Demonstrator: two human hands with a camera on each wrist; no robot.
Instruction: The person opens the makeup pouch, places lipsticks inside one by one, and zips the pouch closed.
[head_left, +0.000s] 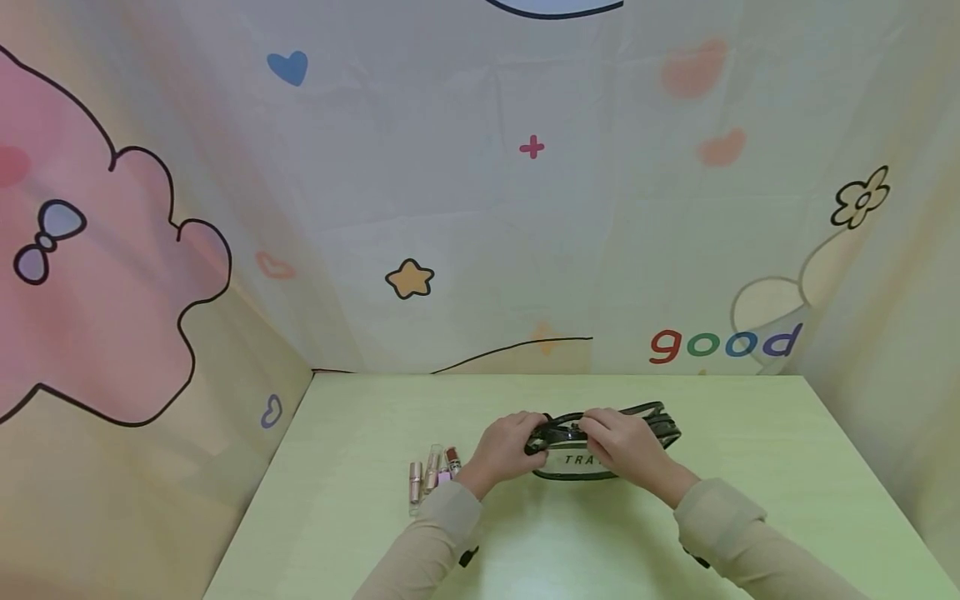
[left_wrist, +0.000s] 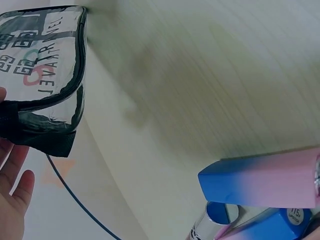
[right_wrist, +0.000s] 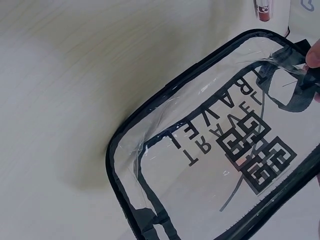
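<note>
A clear toiletry bag (head_left: 581,464) with black trim and the word TRAVEL is held just above the table, tilted. My left hand (head_left: 504,454) grips its left end by the black edge; in the left wrist view a few of those fingers (left_wrist: 15,175) show under the bag's corner (left_wrist: 55,107). My right hand (head_left: 626,446) pinches the bag's top edge near the zipper, with its fingertips partly hidden. Through the transparent side in the right wrist view, the bag (right_wrist: 200,150) shows nothing inside but its printed lettering and pattern.
Several lip-gloss or lipstick tubes (head_left: 416,483) lie on the pale table (head_left: 570,550) left of my left hand. Close up, one tube (left_wrist: 265,180) fades from pink to blue. A printed cloth backdrop (head_left: 480,208) rises behind and at both sides.
</note>
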